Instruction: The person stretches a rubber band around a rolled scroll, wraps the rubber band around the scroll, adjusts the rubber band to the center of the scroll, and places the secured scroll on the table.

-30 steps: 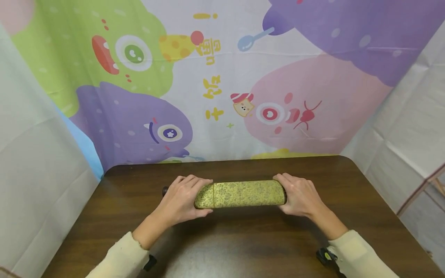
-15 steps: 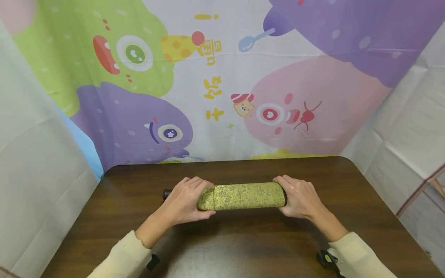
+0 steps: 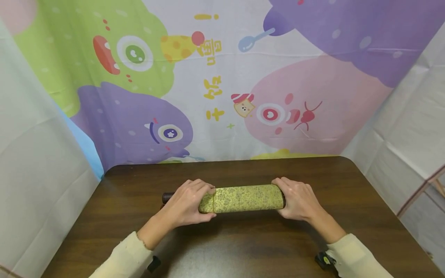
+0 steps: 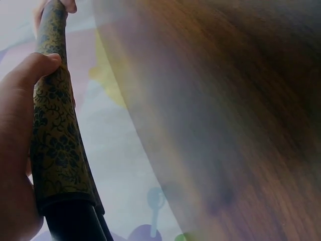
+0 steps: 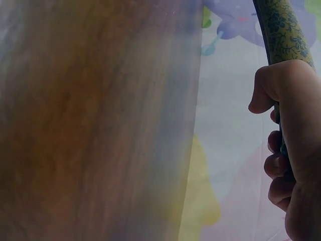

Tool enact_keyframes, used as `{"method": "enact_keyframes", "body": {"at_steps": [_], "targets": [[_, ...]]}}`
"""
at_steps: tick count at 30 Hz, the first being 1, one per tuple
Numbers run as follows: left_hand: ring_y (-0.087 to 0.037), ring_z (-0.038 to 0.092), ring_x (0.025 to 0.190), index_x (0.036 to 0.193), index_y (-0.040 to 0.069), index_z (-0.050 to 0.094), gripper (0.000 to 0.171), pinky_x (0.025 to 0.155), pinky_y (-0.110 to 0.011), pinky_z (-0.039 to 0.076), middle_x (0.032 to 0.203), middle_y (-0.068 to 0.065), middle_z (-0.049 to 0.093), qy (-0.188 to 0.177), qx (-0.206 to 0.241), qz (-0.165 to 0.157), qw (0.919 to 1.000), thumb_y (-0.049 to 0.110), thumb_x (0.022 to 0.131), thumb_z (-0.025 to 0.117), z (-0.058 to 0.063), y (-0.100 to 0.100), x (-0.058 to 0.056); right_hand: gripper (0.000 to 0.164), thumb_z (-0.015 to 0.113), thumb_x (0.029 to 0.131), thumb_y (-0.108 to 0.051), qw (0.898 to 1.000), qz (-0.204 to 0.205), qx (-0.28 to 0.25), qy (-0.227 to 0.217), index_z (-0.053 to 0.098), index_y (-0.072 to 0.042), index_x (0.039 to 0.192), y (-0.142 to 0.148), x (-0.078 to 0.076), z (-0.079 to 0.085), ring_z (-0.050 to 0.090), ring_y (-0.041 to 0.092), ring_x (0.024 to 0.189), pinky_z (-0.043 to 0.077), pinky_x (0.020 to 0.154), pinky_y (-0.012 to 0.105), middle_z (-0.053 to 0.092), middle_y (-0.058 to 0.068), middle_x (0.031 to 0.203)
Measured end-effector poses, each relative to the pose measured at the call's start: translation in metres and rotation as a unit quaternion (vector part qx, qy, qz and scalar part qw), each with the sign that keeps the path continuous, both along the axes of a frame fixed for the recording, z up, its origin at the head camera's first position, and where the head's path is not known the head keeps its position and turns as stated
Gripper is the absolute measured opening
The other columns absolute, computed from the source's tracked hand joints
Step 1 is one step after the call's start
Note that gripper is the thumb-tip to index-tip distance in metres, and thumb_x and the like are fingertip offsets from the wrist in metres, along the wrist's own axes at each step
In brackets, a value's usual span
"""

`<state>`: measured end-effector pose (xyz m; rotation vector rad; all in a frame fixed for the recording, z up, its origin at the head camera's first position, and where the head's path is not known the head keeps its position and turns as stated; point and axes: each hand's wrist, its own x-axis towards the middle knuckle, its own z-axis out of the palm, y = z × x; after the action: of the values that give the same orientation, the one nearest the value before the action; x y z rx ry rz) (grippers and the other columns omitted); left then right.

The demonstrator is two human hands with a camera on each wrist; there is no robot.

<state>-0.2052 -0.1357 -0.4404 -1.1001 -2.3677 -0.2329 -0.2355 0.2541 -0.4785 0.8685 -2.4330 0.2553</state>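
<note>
Both hands hold a long, narrow piece covered in yellow-green floral brocade [image 3: 248, 198], level above the brown table. My left hand [image 3: 189, 202] grips it near a cross seam, thumb on the near side and fingers over the far side. A dark rounded end [image 3: 167, 197] sticks out past that hand; in the left wrist view it shows as a black end piece [image 4: 72, 221] beyond the dark-rimmed brocade. My right hand [image 3: 297, 197] grips the opposite end, covering it. In the right wrist view, its fingers [image 5: 277, 165] curl round the piece.
The dark brown wood-grain table [image 3: 240, 247] ends at a cloth backdrop [image 3: 222, 143] printed with cartoon monsters. Pale cloth walls [image 3: 403, 135] rise at both sides. Dark devices [image 3: 326, 259] are strapped at the wrists below the cream sleeves [image 3: 358, 255].
Both hands have lowered the brocade piece slightly toward the person in the head view. More of its dark left end shows past the left hand. Both grips stay on it.
</note>
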Motion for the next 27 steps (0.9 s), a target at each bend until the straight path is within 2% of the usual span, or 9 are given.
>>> {"method": "enact_keyframes", "body": {"at_steps": [15, 22, 27], "targets": [[-0.019, 0.077, 0.106, 0.108, 0.013, 0.073, 0.067, 0.08, -0.034, 0.06, 0.116, -0.002, 0.084, 0.027, 0.027, -0.005, 0.9993, 0.05, 0.065, 0.108, -0.005, 0.005, -0.003, 0.072, 0.101, 0.057, -0.032, 1.0, -0.005, 0.002, -0.002, 0.073, -0.014, 0.121, -0.004, 0.0, 0.004, 0.069, 0.024, 0.066, 0.055, 0.053, 0.042, 0.079, 0.002, 0.101], [-0.019, 0.077, 0.108, 0.106, 0.012, 0.072, 0.065, 0.082, -0.032, 0.059, 0.117, -0.003, 0.084, 0.03, 0.019, -0.022, 0.9991, 0.049, 0.066, 0.108, -0.008, 0.013, -0.003, 0.072, 0.1, 0.058, -0.032, 1.0, 0.008, 0.006, 0.005, 0.072, -0.014, 0.121, -0.006, 0.0, 0.004, 0.068, 0.022, 0.065, 0.054, 0.052, 0.04, 0.077, 0.001, 0.098], [-0.018, 0.078, 0.109, 0.11, 0.013, 0.074, 0.067, 0.082, -0.033, 0.059, 0.121, -0.002, 0.085, 0.024, 0.015, -0.012, 0.9995, 0.053, 0.067, 0.107, -0.006, 0.012, -0.001, 0.072, 0.101, 0.057, -0.033, 1.0, 0.001, 0.01, 0.001, 0.072, -0.015, 0.121, -0.006, 0.0, 0.004, 0.067, 0.022, 0.064, 0.053, 0.051, 0.039, 0.077, 0.0, 0.099]]}}
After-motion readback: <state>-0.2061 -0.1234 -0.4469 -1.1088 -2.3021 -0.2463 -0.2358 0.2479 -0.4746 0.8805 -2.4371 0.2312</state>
